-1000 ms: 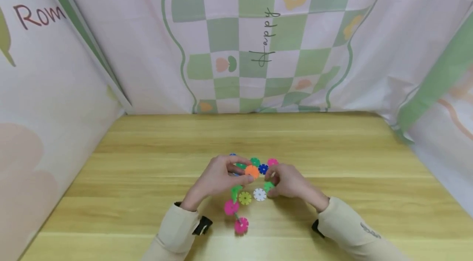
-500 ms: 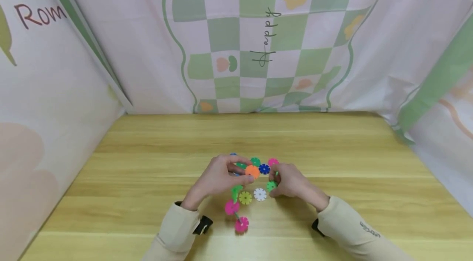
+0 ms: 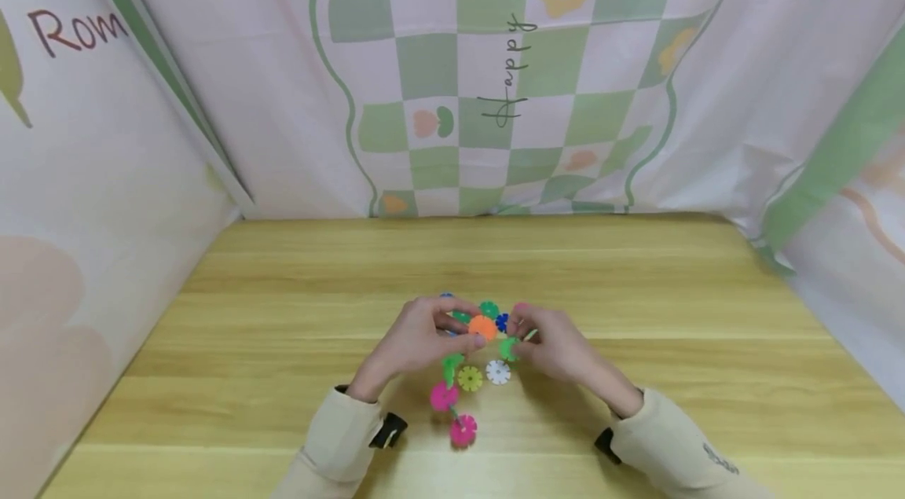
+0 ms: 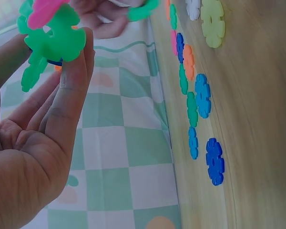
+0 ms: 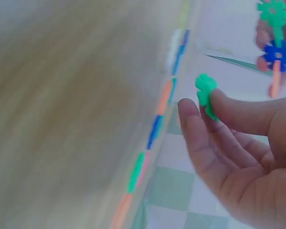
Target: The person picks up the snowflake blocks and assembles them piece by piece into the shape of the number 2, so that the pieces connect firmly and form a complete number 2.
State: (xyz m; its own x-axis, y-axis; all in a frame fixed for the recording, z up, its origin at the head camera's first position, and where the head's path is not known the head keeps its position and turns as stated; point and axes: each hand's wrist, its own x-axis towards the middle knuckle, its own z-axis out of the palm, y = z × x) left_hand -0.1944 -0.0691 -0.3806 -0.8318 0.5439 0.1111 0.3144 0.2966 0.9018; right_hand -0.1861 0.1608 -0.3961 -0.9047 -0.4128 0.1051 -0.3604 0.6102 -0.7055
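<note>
My left hand (image 3: 424, 335) holds up a joined piece of notched plastic snowflake discs. Its orange disc (image 3: 483, 328) faces up in the head view. In the left wrist view, a green disc (image 4: 62, 40) lies at the fingertips beside a pink disc (image 4: 45, 12); a blue disc (image 5: 278, 56) of the piece shows in the right wrist view. Pink discs (image 3: 444, 397) trail below, seemingly part of it. Between thumb and fingers, my right hand (image 3: 558, 343) pinches a single green disc (image 5: 206, 90), close to the held piece but apart from it.
Loose discs lie on the wooden table around and beyond the hands: a white disc (image 3: 498, 372), a yellow disc (image 3: 470, 379), a dark blue disc (image 4: 215, 162) and several others. A patterned cloth (image 3: 495, 75) hangs behind the table's far edge.
My right hand shifts slightly right, then comes back left with the green disc, nearer to the held piece. My left hand stays in place.
</note>
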